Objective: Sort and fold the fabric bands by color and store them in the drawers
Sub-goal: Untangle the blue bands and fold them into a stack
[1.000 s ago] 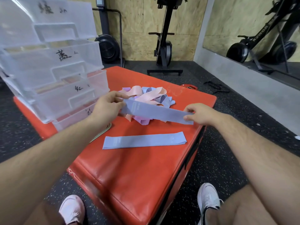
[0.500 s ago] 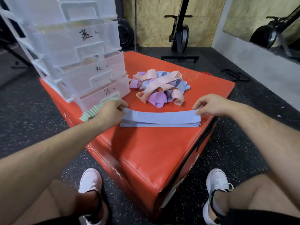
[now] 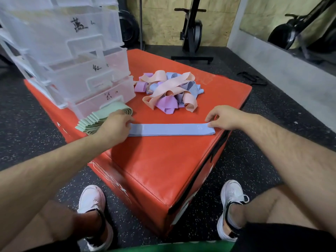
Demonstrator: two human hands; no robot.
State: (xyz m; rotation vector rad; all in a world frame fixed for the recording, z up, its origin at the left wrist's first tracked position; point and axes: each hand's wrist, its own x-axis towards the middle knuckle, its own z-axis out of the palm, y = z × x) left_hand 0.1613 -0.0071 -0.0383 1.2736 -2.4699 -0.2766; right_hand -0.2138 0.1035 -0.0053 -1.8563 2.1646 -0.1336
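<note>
Your left grip (image 3: pixel 116 125) curls round the left end of the blue band (image 3: pixel 171 129), and your right grip (image 3: pixel 224 117) pinches its right end. The band lies flat and straight across the near part of the orange box (image 3: pixel 163 170). Beyond it sits a tangled pile (image 3: pixel 169 91) of pink, purple and blue bands. Folded green bands (image 3: pixel 92 120) lie at the left, just beside your left grip, in front of the clear drawers (image 3: pixel 72 51).

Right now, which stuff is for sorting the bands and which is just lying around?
For the job: blue bands, folded green bands, tangled band pile, clear drawers.
Just lying about: exercise machine, black strap on the floor.
</note>
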